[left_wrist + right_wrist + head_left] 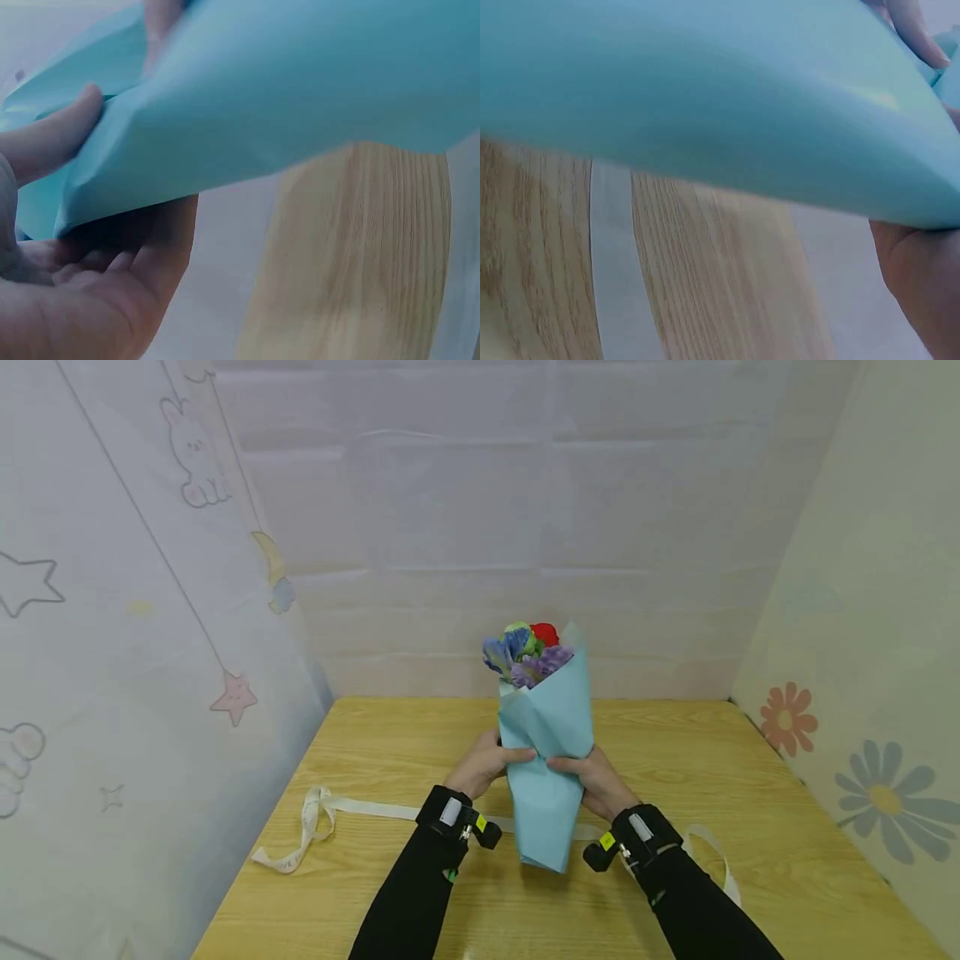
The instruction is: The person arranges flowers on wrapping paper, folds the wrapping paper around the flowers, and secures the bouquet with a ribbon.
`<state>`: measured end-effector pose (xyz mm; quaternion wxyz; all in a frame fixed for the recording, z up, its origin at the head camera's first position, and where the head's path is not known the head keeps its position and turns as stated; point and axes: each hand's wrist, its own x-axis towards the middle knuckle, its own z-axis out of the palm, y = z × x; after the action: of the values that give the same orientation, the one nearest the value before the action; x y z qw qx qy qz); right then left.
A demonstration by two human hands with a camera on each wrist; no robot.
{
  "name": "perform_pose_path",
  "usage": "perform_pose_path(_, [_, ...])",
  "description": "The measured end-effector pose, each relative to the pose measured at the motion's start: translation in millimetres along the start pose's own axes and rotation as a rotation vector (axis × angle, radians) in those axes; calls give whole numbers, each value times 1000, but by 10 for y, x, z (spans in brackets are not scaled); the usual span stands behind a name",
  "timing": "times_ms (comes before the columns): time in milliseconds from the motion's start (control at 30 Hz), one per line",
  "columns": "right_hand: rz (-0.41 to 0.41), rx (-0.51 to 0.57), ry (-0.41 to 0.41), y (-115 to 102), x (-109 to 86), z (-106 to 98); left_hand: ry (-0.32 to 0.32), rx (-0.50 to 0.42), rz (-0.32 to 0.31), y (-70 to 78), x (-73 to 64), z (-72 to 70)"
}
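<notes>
Bouquet [546, 727] gripped left and right
Left hand [482, 763] and right hand [600, 779] clamp it, thumbs near, fingers behind.

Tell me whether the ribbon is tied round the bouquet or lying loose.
Loose: the ribbon lies across the table, passing behind the bouquet, with no knot or bow showing on the blue paper.

A screened-off booth: printed hangings [480, 510] (rabbit [197, 458], stars [234, 697], flowers [885, 799]) line three sides of a wooden table [405, 735].
</notes>
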<state>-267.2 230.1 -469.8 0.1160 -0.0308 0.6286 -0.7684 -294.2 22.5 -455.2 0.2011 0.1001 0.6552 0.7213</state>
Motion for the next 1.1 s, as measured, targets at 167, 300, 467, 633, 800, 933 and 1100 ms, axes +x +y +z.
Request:
perform_pose_path(167, [8, -31, 20, -2, -6, 92, -58, -166, 15, -82, -19, -63])
perform_pose_path(300, [18, -25, 26, 11, 1, 129, -91, -232, 49, -153, -15, -86])
perform_pose_path(467, [46, -2, 17, 21, 26, 153, -133, -266, 75, -176, -22, -137])
perform_pose_path(633, [86, -12, 26, -36, -3, 194, -85, -212, 67, -71, -72, -126])
perform_pose_path(800, [115, -41, 52, 26, 12, 186, 33, -176, 70, -140, -6, -111])
perform_pose_path(933, [170, -52, 68, 118, -8, 169, 97, -156, 26, -231, -24, -104])
perform_pose_path(1100, [213, -42, 64, 283, -31, 152, 80, -167, -47, -391, -55, -107])
